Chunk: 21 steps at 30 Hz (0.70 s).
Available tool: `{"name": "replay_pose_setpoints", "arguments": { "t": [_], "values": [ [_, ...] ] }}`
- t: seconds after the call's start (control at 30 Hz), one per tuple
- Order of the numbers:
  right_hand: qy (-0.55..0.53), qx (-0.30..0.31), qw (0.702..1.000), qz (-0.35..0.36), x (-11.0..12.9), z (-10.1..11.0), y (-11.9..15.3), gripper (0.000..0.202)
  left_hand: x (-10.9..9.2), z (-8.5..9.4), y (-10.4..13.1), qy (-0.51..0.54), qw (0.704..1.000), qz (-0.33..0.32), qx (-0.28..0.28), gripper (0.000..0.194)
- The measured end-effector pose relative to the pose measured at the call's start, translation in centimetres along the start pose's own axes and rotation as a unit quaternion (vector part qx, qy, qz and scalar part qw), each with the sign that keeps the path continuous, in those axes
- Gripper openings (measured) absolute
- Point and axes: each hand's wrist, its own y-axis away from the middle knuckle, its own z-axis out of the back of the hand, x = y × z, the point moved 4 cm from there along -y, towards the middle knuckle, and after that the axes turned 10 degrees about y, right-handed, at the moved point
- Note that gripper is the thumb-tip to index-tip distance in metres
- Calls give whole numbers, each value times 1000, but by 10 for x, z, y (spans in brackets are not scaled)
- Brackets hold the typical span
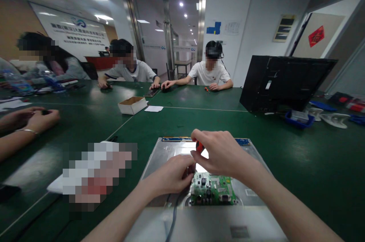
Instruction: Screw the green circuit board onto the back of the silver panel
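Note:
A green circuit board (212, 190) with several connectors and dark chips lies on a metal display panel (155, 162). My right hand (222, 152) is closed around the orange-and-black handle of a screwdriver (200, 147), held above the board's upper left corner. Its tip is hidden behind my fingers. Just below and to the left, my left hand (175, 173) is closed at that same corner, its fingertips pressed together near the board's edge. Whatever they pinch is out of sight. A grey cable (173, 219) runs down the panel beneath my left wrist, and a blue circuit strip (176, 139) lines the panel's far edge.
On the green table (182, 122) stands a white open box (132, 106) beside a paper slip (154, 108). A black monitor (285, 82) and a blue tray (299, 119) are at right. Co-workers sit opposite; another person's hands (42, 120) are at left.

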Motion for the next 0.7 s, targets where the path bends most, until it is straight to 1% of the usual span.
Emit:
{"name": "replay_pose_setpoints", "arguments": {
  "t": [0.13, 0.3, 0.4, 0.5, 0.6, 0.7],
  "values": [
    [20, 11, 1000, -9, -1, -3, -1, 11, 2, -1, 0, 3, 1000, 9, 7, 8],
    [-5, -6, 1000, 1, 2, -1, 0, 19, 5, -1, -1, 21, 999, 16, 22, 8],
    [4, -7, 1000, 3, 2, -2, 0, 13, 4, 0, -2, 21, 999, 21, 30, 8],
    [22, 0, 1000, -5, 1, -3, -1, 12, 4, 1, -3, 17, 999, 30, 27, 4],
    [16, 0, 1000, -4, 1, -4, -2, 9, 5, 0, -3, 17, 999, 36, 18, 4],
    [8, -13, 1000, 1, 3, -3, -1, 14, 8, -2, -4, 22, 999, 35, 19, 5]
  ]
}}
